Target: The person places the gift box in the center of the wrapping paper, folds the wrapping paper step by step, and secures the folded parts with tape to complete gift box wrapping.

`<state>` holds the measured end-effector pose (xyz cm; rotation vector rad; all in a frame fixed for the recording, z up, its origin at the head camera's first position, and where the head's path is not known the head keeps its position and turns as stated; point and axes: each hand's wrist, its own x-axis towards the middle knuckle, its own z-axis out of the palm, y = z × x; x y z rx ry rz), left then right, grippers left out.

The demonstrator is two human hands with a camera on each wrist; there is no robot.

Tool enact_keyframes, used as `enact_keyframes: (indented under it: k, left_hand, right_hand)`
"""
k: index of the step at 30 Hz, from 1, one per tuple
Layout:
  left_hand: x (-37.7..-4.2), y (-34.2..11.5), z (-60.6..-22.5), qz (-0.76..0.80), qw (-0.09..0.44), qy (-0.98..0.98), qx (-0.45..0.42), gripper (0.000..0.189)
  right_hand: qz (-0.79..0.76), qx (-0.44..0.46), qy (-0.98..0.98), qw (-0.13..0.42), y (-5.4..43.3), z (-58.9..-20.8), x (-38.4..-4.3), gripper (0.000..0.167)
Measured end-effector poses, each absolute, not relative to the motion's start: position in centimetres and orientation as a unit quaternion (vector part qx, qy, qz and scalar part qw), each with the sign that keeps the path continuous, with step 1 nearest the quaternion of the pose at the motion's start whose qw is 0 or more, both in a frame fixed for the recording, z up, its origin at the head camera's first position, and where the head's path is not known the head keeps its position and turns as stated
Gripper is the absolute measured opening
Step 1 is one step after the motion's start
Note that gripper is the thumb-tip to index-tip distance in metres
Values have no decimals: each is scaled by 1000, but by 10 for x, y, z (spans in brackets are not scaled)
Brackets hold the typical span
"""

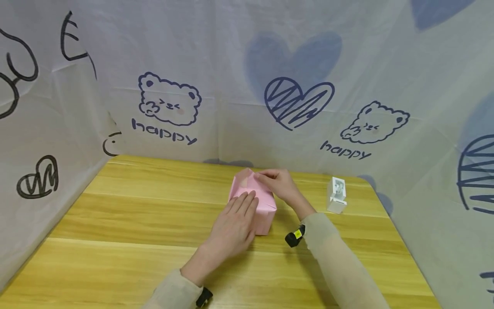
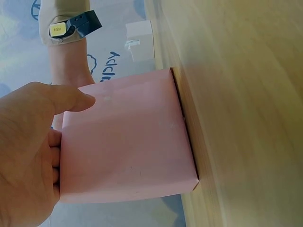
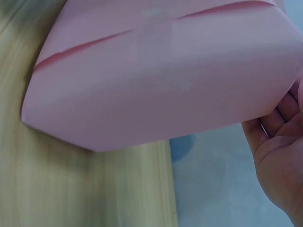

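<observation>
A box wrapped in pink paper [image 1: 264,221] stands on the wooden table, its far end showing raised paper edges. My left hand [image 1: 231,225] lies over its top with straight fingers. In the left wrist view the left thumb [image 2: 73,98] rests along the edge of the smooth pink face [image 2: 125,142]. At the far right side my right hand [image 1: 283,187] pinches an edge of the pink paper. The right wrist view shows a long slit-like fold in the paper [image 3: 189,90], with the right fingers partly hidden behind it.
A small white box [image 1: 336,197] with an opening in its upper part stands to the right on the wooden table [image 1: 135,223]. Behind the table hangs a pale curtain [image 1: 231,86] printed with hearts and bears. Each wrist wears a small black camera [image 1: 295,237].
</observation>
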<state>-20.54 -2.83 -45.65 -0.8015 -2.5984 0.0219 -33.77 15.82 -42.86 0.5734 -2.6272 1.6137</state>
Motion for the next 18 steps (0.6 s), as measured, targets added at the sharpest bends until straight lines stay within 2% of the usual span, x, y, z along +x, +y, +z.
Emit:
enact_keyframes:
  k: [18]
  left_hand:
    - [-206, -27, -457, 14, 209, -934, -289, 75]
  right_hand:
    - [519, 187, -834, -7, 149, -418, -342, 27]
